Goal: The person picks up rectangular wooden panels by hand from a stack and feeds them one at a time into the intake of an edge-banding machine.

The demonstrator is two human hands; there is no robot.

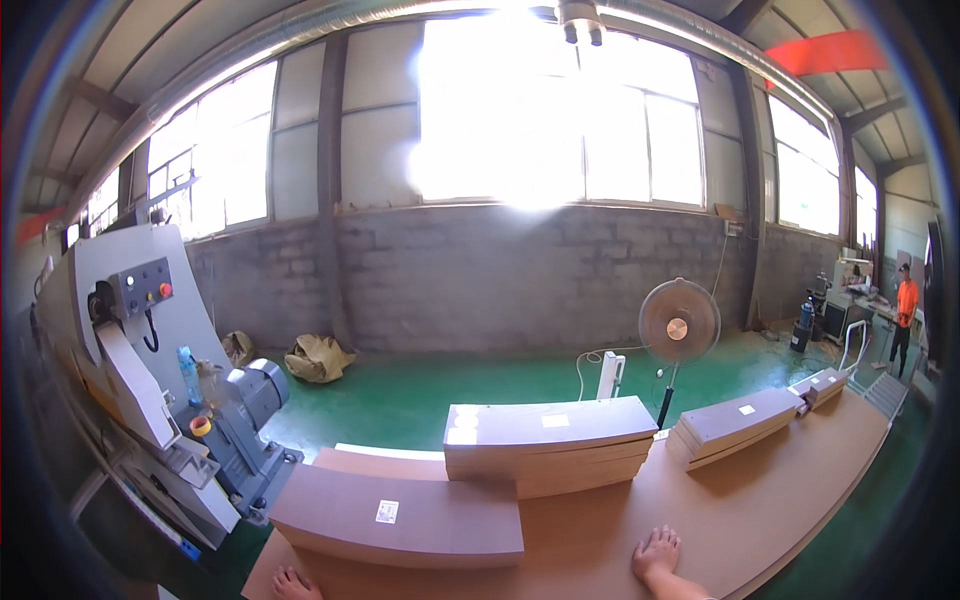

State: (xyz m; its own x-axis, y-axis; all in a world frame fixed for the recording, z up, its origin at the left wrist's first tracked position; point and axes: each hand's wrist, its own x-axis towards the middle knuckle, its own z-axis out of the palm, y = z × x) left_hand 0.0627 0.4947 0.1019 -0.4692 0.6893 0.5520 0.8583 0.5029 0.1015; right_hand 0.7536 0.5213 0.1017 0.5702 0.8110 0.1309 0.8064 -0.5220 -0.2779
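Observation:
My right hand (657, 552) lies flat on a large brown board (590, 540), fingers apart and holding nothing. At the lower edge my left hand (294, 584) is partly cut off. Its fingers are stretched out on the same board, just in front of a stack of brown panels (450, 515) with a white label on top. A taller stack of panels (590, 425), also labelled, stands behind, between my two hands. Farther right lie another panel stack (735, 425) and a small one (822, 385).
A grey machine (150, 330) with a control box and a motor (262, 385) stands at the left. A round fan (680, 320) rises behind the table. A sack (318, 358) lies on the green floor by the wall. A person in orange (907, 300) stands far right.

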